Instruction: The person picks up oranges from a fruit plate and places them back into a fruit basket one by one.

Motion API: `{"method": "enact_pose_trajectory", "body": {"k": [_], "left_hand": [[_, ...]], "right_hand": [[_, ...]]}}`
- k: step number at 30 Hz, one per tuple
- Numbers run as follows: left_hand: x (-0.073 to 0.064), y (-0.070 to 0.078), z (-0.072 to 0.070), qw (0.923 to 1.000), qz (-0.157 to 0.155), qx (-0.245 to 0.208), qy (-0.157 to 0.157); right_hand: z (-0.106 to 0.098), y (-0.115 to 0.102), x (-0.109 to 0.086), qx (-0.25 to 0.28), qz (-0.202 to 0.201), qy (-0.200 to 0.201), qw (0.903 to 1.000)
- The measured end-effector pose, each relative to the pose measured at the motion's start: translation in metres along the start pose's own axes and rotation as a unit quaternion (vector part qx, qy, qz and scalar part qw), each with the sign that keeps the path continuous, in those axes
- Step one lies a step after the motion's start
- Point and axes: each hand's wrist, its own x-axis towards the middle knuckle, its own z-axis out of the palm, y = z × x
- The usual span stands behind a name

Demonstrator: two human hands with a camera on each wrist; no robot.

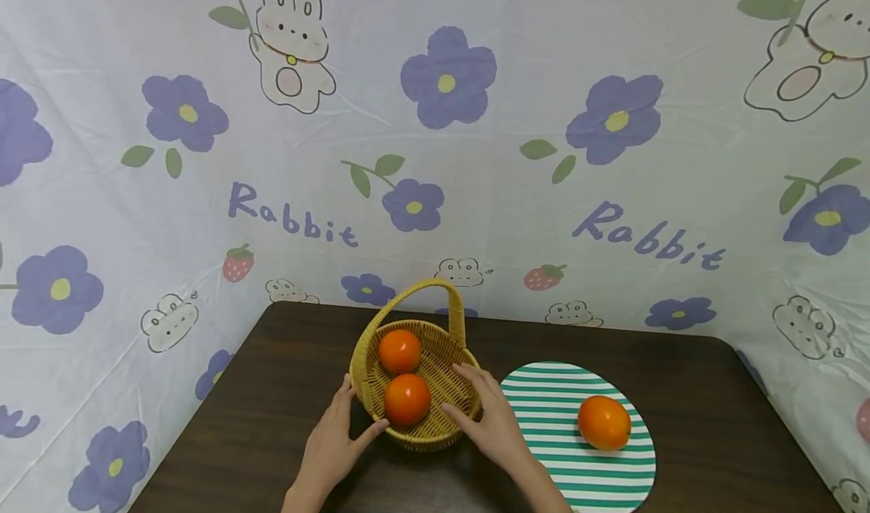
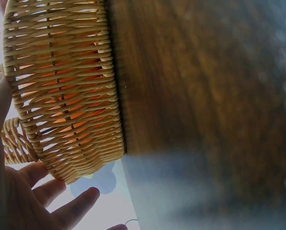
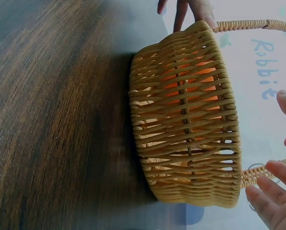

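A yellow woven basket (image 1: 435, 439) with a tall arched handle stands on the dark table, holding two round orange fruits: one at the back (image 1: 399, 350) and one nearer the front (image 1: 408, 400). My left hand (image 1: 331, 439) is at the basket's left side, fingers spread along the outer wall and thumb at the front rim. Over the right rim is my right hand (image 1: 492, 422), its fingers loosely extended and apart, holding nothing. In the right wrist view its fingers (image 3: 277, 194) show beside the rim near the handle's base. Orange colour shows through the weave (image 2: 80, 91) in the left wrist view.
To the right lies an oval mat (image 1: 564, 468) with green and white stripes. A third orange fruit (image 1: 604, 423) rests on it. Behind the dark wooden table (image 1: 258, 407) hangs a white cloth (image 1: 503, 180) printed with rabbits and purple flowers.
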Motion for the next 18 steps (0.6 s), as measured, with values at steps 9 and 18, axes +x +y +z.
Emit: {"method": "enact_pose_trajectory", "body": {"k": [9,18], "left_hand": [[0.0,0.001,-0.001,1.0,0.001,0.0,0.006],[-0.001,0.003,-0.003,1.0,0.0,-0.004,0.003]], "right_hand": [[-0.006,0.004,-0.003,0.023,0.019,0.008,0.9995],[-0.012,0.008,-0.009,0.013,0.023,0.005,0.9996]]}}
